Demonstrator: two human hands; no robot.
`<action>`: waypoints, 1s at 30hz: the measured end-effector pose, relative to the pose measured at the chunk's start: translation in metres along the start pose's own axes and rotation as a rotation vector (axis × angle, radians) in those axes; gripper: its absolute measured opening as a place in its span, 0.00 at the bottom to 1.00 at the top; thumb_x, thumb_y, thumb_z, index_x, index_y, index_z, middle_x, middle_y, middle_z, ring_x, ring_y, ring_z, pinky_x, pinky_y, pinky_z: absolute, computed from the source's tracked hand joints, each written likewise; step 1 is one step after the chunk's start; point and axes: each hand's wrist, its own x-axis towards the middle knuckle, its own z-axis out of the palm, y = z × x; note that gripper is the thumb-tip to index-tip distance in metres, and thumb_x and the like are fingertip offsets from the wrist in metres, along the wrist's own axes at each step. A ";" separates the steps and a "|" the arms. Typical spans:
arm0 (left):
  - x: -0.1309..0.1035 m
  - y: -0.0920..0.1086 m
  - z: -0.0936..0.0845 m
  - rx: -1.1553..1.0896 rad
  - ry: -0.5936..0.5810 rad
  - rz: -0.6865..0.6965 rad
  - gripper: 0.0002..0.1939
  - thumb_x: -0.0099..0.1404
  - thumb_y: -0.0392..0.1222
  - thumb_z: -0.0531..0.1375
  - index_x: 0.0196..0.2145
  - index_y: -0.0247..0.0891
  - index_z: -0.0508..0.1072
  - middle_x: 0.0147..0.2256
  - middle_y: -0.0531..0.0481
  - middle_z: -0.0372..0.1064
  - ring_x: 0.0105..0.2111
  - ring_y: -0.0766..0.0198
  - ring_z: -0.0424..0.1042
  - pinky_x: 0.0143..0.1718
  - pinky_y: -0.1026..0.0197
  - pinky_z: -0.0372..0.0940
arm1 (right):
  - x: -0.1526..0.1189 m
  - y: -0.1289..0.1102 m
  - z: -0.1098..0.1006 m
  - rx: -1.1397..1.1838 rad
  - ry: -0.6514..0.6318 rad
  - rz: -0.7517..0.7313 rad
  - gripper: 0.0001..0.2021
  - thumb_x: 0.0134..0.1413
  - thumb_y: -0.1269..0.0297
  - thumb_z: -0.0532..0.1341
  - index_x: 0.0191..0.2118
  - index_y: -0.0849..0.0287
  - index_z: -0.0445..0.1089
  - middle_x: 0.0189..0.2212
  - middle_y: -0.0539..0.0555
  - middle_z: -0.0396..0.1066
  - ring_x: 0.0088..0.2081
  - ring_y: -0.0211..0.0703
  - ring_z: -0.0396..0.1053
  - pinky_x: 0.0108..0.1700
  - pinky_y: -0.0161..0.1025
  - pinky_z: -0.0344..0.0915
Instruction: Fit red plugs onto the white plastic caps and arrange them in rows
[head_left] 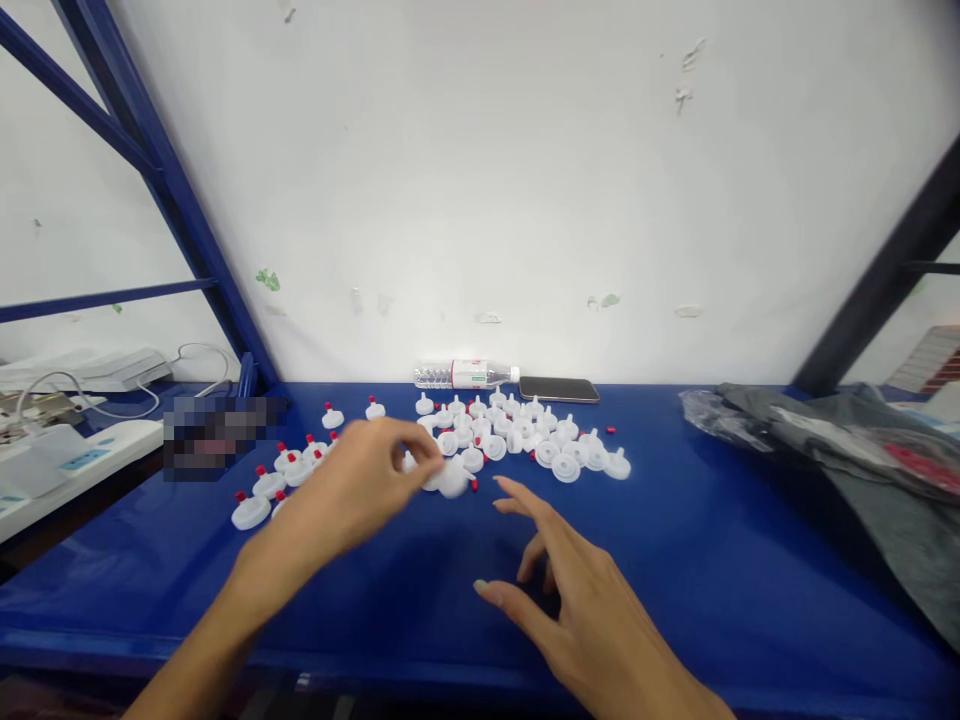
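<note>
My left hand (367, 465) is closed in a pinch, thumb against fingertips, on a white round plastic nozzle cap (453, 478) blurred by motion. To its right, my right hand (566, 580) hovers over the blue table with thumb and fingers apart, holding nothing. Behind both hands lies a loose pile of white nozzle caps (566, 467), some spout up, some turned over. Small red tips (474, 485) are scattered among them. On the left stand several white caps with red tips on their spouts (251, 511), partly hidden by my left forearm.
Against the wall lie a plastic bottle (469, 374) and a dark phone (559, 390). Grey bags (847, 460) cover the right side of the blue table (420, 600). A white power strip (97, 455) with cables is at the left, beside a blue metal frame (180, 200).
</note>
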 end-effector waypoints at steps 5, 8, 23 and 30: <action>-0.019 0.041 0.019 -0.238 -0.245 0.174 0.08 0.65 0.47 0.63 0.31 0.47 0.82 0.29 0.57 0.78 0.30 0.64 0.73 0.32 0.64 0.62 | 0.003 0.004 0.000 0.042 0.008 -0.065 0.17 0.68 0.58 0.61 0.59 0.47 0.69 0.46 0.52 0.77 0.38 0.44 0.76 0.41 0.40 0.71; 0.007 0.027 0.009 -0.123 -0.132 0.131 0.13 0.69 0.49 0.59 0.33 0.46 0.82 0.33 0.53 0.80 0.34 0.60 0.75 0.35 0.61 0.64 | 0.005 0.002 -0.001 0.018 0.005 -0.039 0.11 0.67 0.59 0.62 0.52 0.49 0.74 0.44 0.51 0.78 0.39 0.44 0.77 0.41 0.39 0.71; 0.103 -0.104 0.008 0.267 -0.224 -0.307 0.05 0.57 0.37 0.64 0.29 0.35 0.80 0.27 0.42 0.79 0.25 0.59 0.76 0.29 0.63 0.67 | 0.005 0.001 0.000 -0.079 0.007 0.006 0.16 0.63 0.59 0.66 0.56 0.45 0.73 0.40 0.48 0.80 0.34 0.43 0.77 0.38 0.37 0.72; 0.094 -0.103 0.009 0.247 -0.125 -0.267 0.05 0.50 0.31 0.62 0.24 0.36 0.78 0.29 0.42 0.79 0.29 0.57 0.78 0.32 0.63 0.66 | 0.005 0.000 -0.001 -0.077 -0.011 0.009 0.17 0.63 0.59 0.65 0.56 0.45 0.72 0.37 0.48 0.79 0.34 0.43 0.77 0.38 0.37 0.71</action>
